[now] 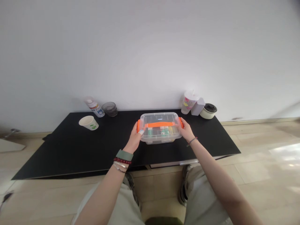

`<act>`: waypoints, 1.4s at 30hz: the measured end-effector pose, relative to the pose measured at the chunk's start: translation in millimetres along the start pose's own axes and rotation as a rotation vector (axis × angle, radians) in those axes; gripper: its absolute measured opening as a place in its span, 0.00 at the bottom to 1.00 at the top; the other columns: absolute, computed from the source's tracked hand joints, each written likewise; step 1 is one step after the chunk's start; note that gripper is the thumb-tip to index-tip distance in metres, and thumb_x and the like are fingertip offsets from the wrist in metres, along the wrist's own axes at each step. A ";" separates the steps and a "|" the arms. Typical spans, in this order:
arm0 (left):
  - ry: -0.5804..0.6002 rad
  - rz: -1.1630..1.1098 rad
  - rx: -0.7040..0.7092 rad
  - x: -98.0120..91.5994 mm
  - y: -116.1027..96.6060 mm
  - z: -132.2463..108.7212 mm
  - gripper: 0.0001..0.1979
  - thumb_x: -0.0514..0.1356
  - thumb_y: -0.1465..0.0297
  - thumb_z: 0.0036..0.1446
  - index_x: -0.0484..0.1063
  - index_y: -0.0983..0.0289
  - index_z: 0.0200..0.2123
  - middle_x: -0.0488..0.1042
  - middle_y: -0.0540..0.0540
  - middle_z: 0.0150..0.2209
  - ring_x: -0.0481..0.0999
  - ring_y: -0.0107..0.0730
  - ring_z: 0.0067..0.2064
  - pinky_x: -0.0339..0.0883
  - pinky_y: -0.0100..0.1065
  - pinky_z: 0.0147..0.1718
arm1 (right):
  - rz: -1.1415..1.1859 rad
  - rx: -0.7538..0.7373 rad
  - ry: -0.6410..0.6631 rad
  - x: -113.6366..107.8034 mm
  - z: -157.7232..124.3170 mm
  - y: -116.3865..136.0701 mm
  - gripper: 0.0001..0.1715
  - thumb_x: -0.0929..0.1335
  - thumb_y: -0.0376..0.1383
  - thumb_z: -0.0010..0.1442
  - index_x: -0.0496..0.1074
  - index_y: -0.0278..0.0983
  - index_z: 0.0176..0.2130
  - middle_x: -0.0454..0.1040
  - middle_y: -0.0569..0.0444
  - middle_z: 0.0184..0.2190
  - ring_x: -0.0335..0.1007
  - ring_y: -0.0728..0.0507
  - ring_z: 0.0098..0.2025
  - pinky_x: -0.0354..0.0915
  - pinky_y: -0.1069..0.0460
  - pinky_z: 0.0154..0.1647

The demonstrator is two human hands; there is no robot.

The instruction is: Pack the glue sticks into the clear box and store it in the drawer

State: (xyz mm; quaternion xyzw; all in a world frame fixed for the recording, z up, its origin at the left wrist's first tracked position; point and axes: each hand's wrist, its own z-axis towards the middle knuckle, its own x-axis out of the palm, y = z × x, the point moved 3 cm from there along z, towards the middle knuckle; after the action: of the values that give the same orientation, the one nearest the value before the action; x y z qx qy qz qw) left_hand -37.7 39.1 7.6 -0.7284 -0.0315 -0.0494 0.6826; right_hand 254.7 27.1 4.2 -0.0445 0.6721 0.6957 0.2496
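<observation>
Between my two hands is a clear plastic storage box (161, 140) with an orange carrying handle and orange side latches. Its lid is on, and several small bottles with green and white or yellow colouring show through it. My left hand (135, 137) grips the box's left end, thumb on top by the latch. At the right end, my right hand (187, 130) closes round the other latch side. Fingers under the rim are hidden on both sides. Whether the box rests on the table or is slightly lifted, I cannot tell.
On the black table (70, 153), a paper cup (89, 122), a spray can (94, 107) and a dark glass (110, 109) stand left. At the back right are a lidded tumbler (188, 102), a white box (198, 107) and a cream pot (208, 111). A wall stands behind.
</observation>
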 end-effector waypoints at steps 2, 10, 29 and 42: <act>0.014 -0.020 -0.004 3.7 -1.1 0.4 0.29 0.57 0.67 0.61 0.55 0.61 0.65 0.61 0.62 0.66 0.65 0.45 0.64 0.63 0.48 0.61 | -0.046 -0.013 -0.030 -0.5 -0.7 3.7 0.39 0.70 0.46 0.56 0.64 0.38 0.63 0.67 0.46 0.62 0.64 0.36 0.62 0.60 0.39 0.64; 0.050 0.085 0.011 -0.1 5.6 7.2 0.30 0.54 0.67 0.63 0.51 0.60 0.67 0.56 0.60 0.68 0.59 0.44 0.67 0.57 0.48 0.64 | -0.168 -0.045 -0.075 -2.8 -3.7 16.5 0.32 0.69 0.42 0.57 0.69 0.40 0.60 0.72 0.50 0.58 0.67 0.35 0.60 0.61 0.38 0.63; 0.003 0.321 0.054 -3.3 8.6 11.6 0.34 0.53 0.66 0.65 0.44 0.61 0.70 0.43 0.58 0.72 0.45 0.41 0.71 0.38 0.45 0.69 | -0.258 -0.118 -0.075 -0.2 -5.3 28.0 0.25 0.65 0.43 0.61 0.73 0.39 0.56 0.77 0.49 0.51 0.72 0.34 0.55 0.66 0.40 0.58; 0.181 0.784 0.740 26.3 -48.1 -72.4 0.21 0.50 0.67 0.66 0.65 0.59 0.60 0.65 0.59 0.63 0.56 0.45 0.68 0.46 0.50 0.67 | 0.055 0.242 0.511 0.7 -136.3 -22.3 0.23 0.65 0.52 0.62 0.73 0.36 0.28 0.73 0.55 0.19 0.67 0.48 0.22 0.63 0.54 0.26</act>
State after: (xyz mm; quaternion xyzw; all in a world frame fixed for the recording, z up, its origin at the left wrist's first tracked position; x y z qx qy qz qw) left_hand -19.1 -30.5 63.0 -0.3895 0.2862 0.1607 0.8606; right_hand 225.8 -103.7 -29.0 -0.1702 0.7922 0.5832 0.0567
